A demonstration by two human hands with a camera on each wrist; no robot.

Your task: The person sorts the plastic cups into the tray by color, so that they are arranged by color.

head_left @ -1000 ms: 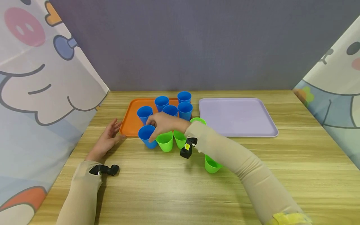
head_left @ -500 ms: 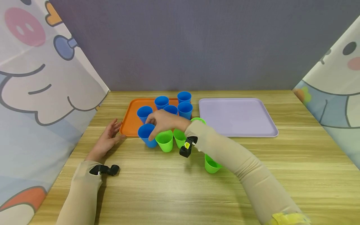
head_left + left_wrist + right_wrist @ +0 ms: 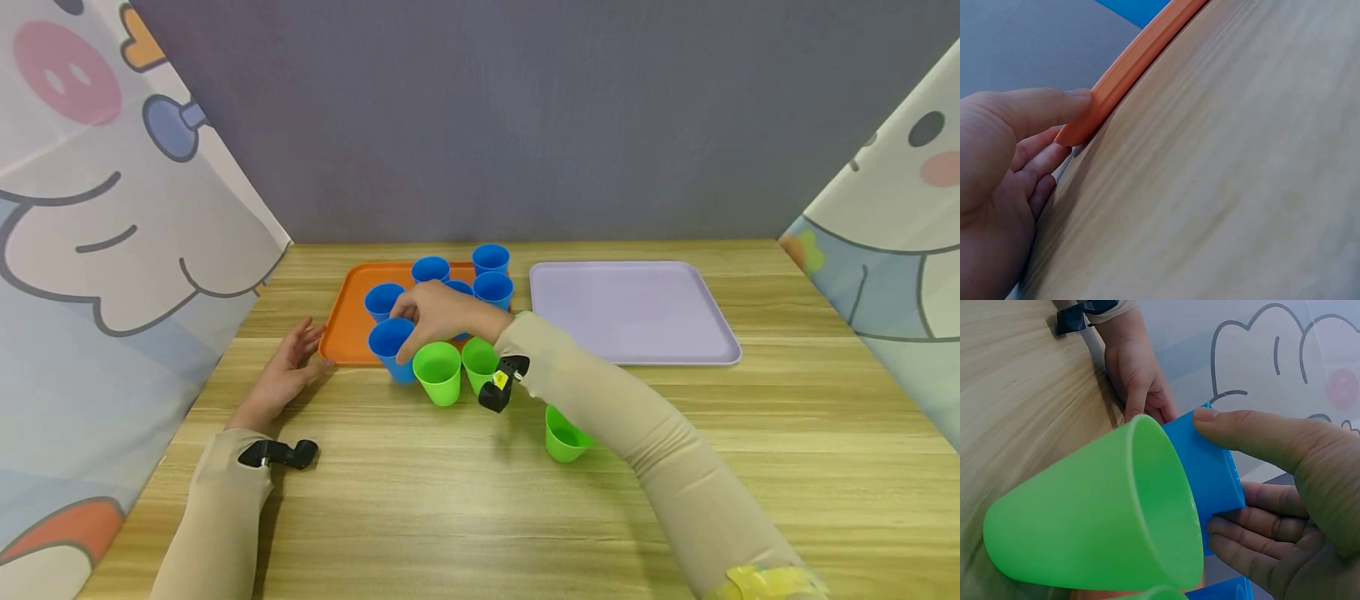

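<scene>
The right hand (image 3: 438,312) gripped a blue cup (image 3: 392,346) by its rim, thumb on the near side and fingers (image 3: 1254,519) curled round the far side, as the right wrist view showed. That cup stood at the near edge of the orange tray (image 3: 347,321), just left of a green cup (image 3: 438,372) on the table (image 3: 450,500), the two very close or touching. The left hand (image 3: 288,371) lay flat and relaxed on the table, holding nothing, its fingertips (image 3: 1072,100) touching the tray's near left corner, well left of the gripped cup. More blue cups (image 3: 492,287) stood farther back on the tray, other green cups (image 3: 564,435) sat on the table beneath the right forearm, and a lilac tray (image 3: 630,312) lay to the right. No brand, label or legible writing showed on any cup or tray; the side curtains (image 3: 112,208) bore only cartoon drawings.
</scene>
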